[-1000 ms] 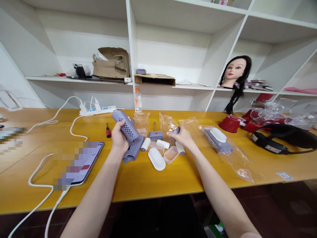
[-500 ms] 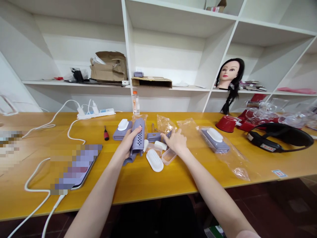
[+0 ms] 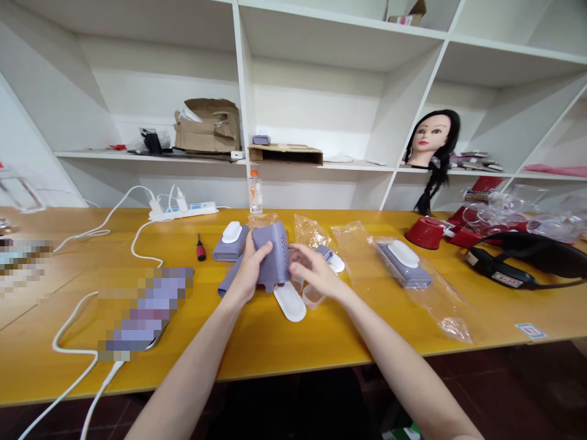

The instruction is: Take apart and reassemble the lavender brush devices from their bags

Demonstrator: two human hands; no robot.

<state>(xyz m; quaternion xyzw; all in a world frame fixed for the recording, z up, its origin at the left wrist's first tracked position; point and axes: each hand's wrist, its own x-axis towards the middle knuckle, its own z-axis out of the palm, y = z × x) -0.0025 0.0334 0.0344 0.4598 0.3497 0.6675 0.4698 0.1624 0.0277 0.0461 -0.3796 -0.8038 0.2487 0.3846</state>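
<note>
My left hand (image 3: pixel 251 269) grips a purple plastic housing (image 3: pixel 271 235), tilted up off the table, its perforated side facing right. Close to that side, my right hand (image 3: pixel 316 272) has its thumb and index finger apart; whether the fingertips touch the housing I cannot tell. A white oval lid (image 3: pixel 291 304) lies just below the housing. Beside it is a translucent tray (image 3: pixel 313 299), partly covered by my right hand. Behind that hand sit a small purple part (image 3: pixel 324 251) and a white oval piece (image 3: pixel 338 263). Another purple piece (image 3: pixel 228 283) lies partly under my left hand.
A purple case with a white oval top (image 3: pixel 228 250) stands left, near a red screwdriver (image 3: pixel 200 250). Another bagged case (image 3: pixel 403 269) lies right. A phone (image 3: pixel 147 308) with white cables, a power strip (image 3: pixel 183 211), a bottle (image 3: pixel 255 192) and a black headset (image 3: pixel 495 269) surround the work.
My left hand has turned the housing so its perforated side faces right. My right hand has moved left from the small parts to the housing. The view has shifted slightly.
</note>
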